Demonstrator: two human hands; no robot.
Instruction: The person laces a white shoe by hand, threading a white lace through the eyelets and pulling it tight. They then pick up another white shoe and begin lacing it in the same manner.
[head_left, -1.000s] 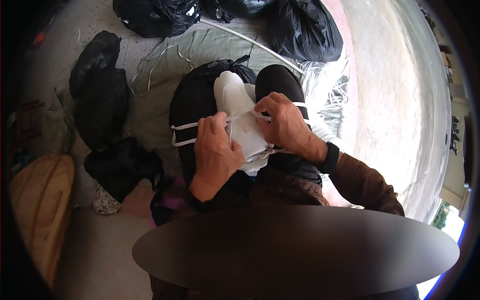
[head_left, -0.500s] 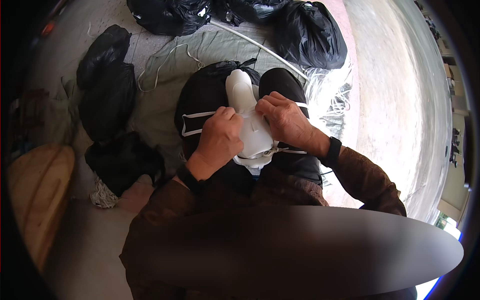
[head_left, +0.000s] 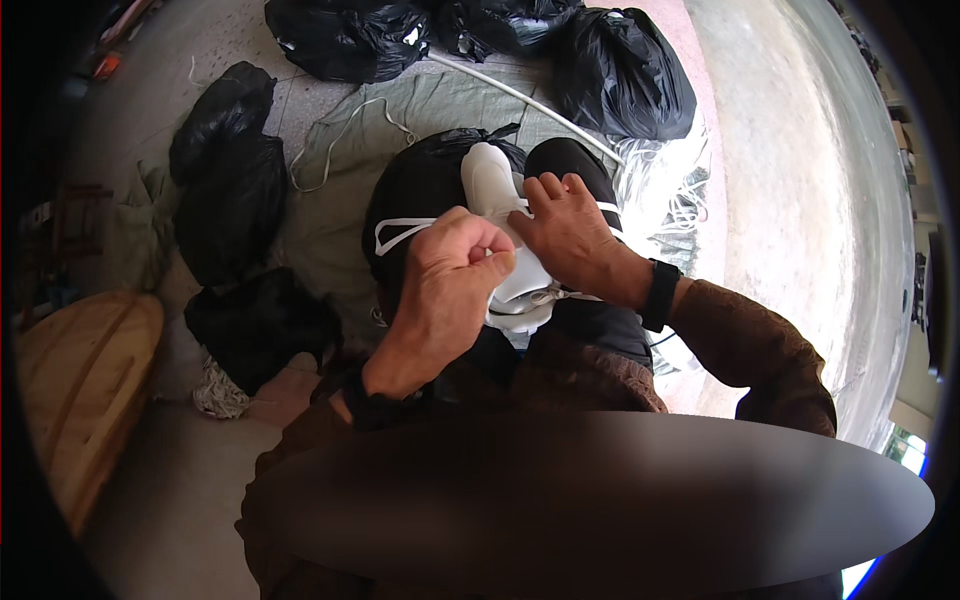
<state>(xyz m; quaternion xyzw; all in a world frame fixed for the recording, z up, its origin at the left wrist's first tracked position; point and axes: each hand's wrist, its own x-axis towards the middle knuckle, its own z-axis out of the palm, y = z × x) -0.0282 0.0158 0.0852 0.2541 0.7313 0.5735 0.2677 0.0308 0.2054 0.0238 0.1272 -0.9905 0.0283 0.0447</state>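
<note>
A white shoe (head_left: 488, 178) lies across my lap, between my dark-trousered knees. My left hand (head_left: 450, 280) is over its near part, thumb and finger pinched together; a white shoelace (head_left: 393, 240) runs out in a loop to the left from behind this hand. What lies right at the fingertips is hard to see. My right hand (head_left: 572, 235) is closed at the shoe's right side, with a bit of white lace showing between thumb and forefinger. Near the shoe's lower end is a tied lace knot (head_left: 545, 296). My hands cover the shoe's middle.
Black plastic bags (head_left: 625, 75) stand ahead, and more dark bags (head_left: 230, 205) lie to the left. A green-grey woven sheet (head_left: 340, 150) covers the floor, crossed by a white pole (head_left: 525, 100). Loose white laces (head_left: 665, 185) pile up at right; a wooden board (head_left: 90, 370) is at left.
My left hand has moved right and turned, its pinched fingers now over the shoe's middle. The lace loop at left has narrowed. My right hand's fingers have lifted and shifted slightly right.
</note>
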